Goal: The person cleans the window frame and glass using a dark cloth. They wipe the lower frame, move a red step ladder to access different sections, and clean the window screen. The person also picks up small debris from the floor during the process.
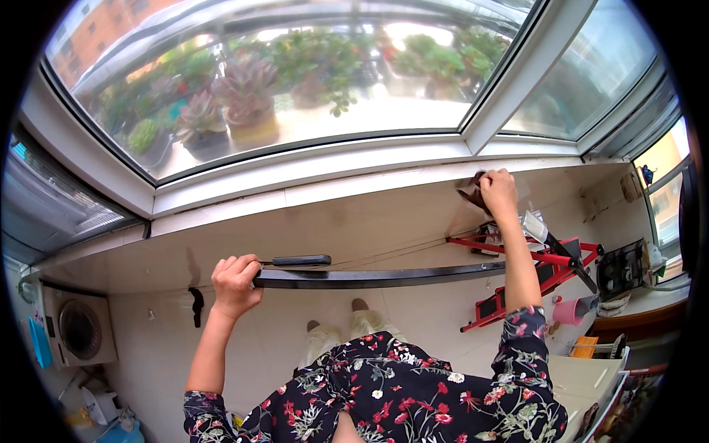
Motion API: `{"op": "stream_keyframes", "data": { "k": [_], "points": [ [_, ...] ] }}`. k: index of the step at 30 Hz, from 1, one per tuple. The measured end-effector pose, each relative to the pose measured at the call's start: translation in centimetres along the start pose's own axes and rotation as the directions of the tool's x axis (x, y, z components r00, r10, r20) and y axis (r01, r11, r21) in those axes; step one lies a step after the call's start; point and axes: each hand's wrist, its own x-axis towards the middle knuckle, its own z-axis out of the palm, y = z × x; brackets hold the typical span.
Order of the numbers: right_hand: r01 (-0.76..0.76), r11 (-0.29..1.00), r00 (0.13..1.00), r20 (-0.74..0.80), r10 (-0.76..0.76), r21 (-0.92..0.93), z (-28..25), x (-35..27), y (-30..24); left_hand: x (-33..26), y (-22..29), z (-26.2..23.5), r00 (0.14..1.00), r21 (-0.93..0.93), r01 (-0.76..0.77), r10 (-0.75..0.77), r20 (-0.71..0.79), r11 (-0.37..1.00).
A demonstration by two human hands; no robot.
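My left hand point(236, 284) is closed, its fingers curled around the thin metal end of a black-handled tool point(301, 261). The tool's handle points right; its working end is hidden in the fist, so its exact kind does not show. Just below it, a long black bar point(384, 277) runs from beside my left fist toward my right forearm. My right hand point(498, 193), reaching out farther, pinches a dark brown cloth point(473, 192) against the wall just under the white window sill point(354, 174).
Behind the glass stand several potted succulents point(247, 88). A red folding step ladder point(543, 269) is at right, near a pink bucket point(567, 312). A washing machine point(79, 325) stands at far left. My feet point(359, 304) are on the pale floor below the bar.
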Motion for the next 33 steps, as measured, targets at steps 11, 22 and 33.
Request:
{"op": "stream_keyframes", "data": {
  "k": [11,22,33],
  "points": [
    [0.653,0.693,0.573,0.400,-0.716,0.305,-12.5,-8.1,-15.2,-1.5,-4.8,-7.1,0.991,0.121,0.123,-0.116,-0.063,0.985],
    [0.757,0.645,0.643,-0.060,-0.764,-0.102,-2.9,-11.8,-23.7,-1.5,-7.7,-10.2,0.972,0.158,0.206,-0.183,-0.147,0.966],
    [0.644,0.430,0.704,-0.268,-0.658,0.633,-4.7,-11.4,-30.1,-1.0,-7.2,-8.3,0.974,0.179,0.150,-0.114,-0.196,0.972]
  ]
}}
